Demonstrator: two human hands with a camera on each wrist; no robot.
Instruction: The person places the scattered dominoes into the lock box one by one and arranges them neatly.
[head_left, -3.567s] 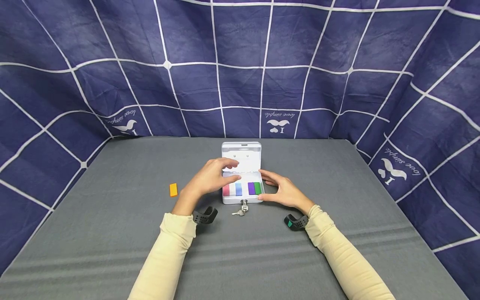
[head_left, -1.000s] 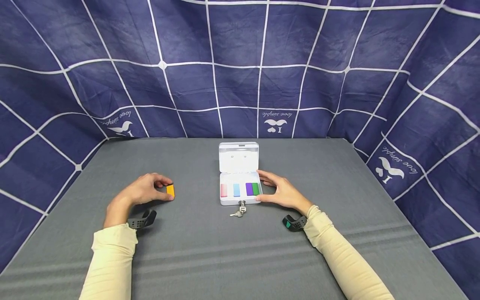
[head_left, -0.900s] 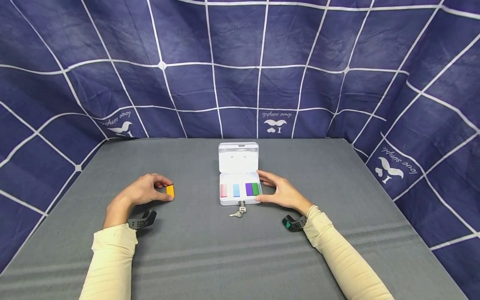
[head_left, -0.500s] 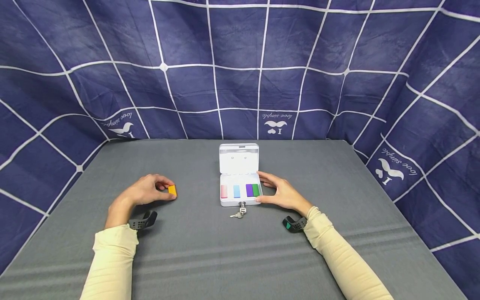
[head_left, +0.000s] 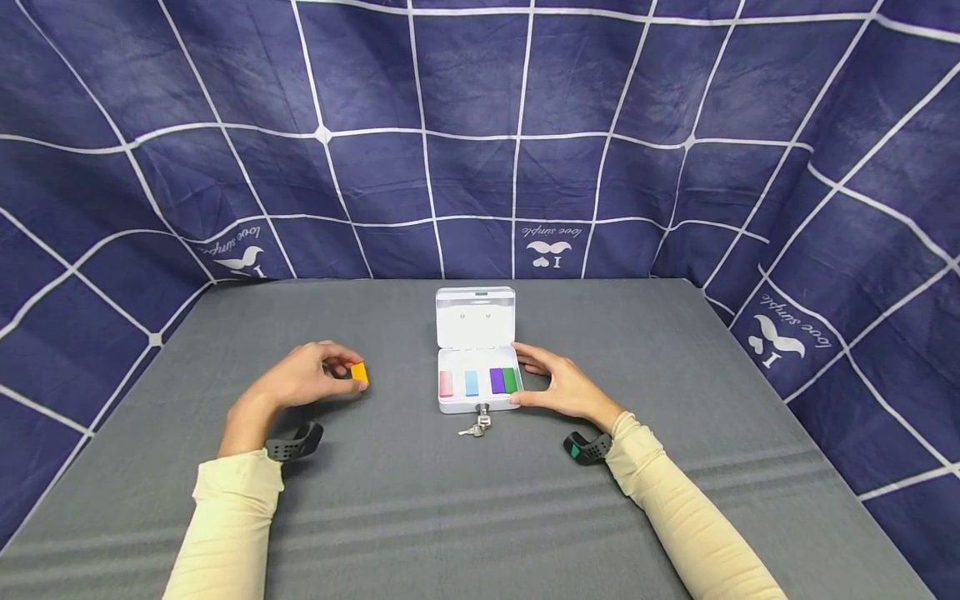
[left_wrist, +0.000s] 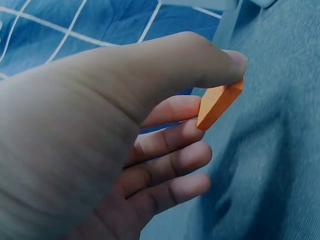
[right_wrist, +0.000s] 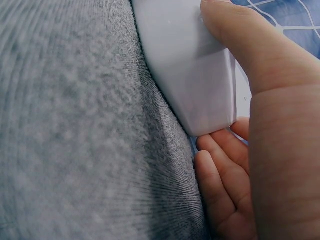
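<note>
Between thumb and fingertips my left hand [head_left: 303, 377] pinches a small flat orange block [head_left: 360, 375], tilted and held off the grey surface. In the left wrist view the block [left_wrist: 220, 102] sits under the thumb tip, the index and middle fingertips against its other end. A white cash box [head_left: 459, 407] stands with its lid raised at the back. My right hand [head_left: 566, 387] grips the box's right side, thumb at the front corner and fingers at the rear. Inside the box lie a pink block [head_left: 446, 384], a light blue block [head_left: 472, 384], a purple block [head_left: 497, 381] and a green block [head_left: 510, 381].
Keys [head_left: 476, 427] hang from the lock at the front of the box and lie on the grey cloth-covered table [head_left: 420, 517]. A dark blue curtain [head_left: 480, 175] with white lines encloses the back and sides.
My left hand has gone from over the box to the orange block on the left, taken hold of it, lifted it and shifted slightly right. My right hand keeps its grip on the box.
</note>
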